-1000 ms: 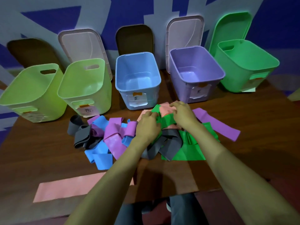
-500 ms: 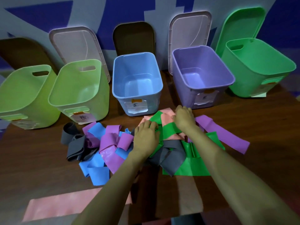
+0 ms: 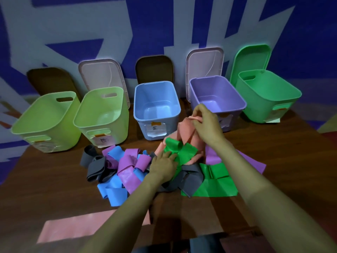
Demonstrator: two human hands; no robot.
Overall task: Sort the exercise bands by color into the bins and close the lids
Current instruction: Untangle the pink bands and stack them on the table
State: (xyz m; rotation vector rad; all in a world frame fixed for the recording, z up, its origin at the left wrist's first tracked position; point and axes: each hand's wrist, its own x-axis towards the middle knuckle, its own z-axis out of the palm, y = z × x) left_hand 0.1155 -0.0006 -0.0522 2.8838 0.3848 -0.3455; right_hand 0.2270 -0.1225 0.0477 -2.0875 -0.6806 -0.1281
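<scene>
A blue-and-grey patterned wall (image 3: 164,24) is seen behind a dark wooden table (image 3: 45,194), on which the pile of bands (image 3: 127,167) is heaped just before the bins. The pile is pressed down by the left hand (image 3: 163,166), its fingers laid flat, the tips on a green band (image 3: 179,148). A pink band (image 3: 186,132) is pinched at its upper end by the right hand (image 3: 207,123) and held raised before the purple bin (image 3: 217,95).

Since the green band is draped across the pink one, it could be dragged up with it and both dropped together. No pink bin is seen, so a wrong bin could be chosen.

Counted from the left: two lime bins (image 3: 45,123), one blue bin (image 3: 156,106), one purple, one green bin (image 3: 268,95); five lids (image 3: 102,77) are leant on the wall. Five band colours are shown. The tangled bands cannot be counted singly, though a second pink band (image 3: 82,230) lies apart at the near edge.
</scene>
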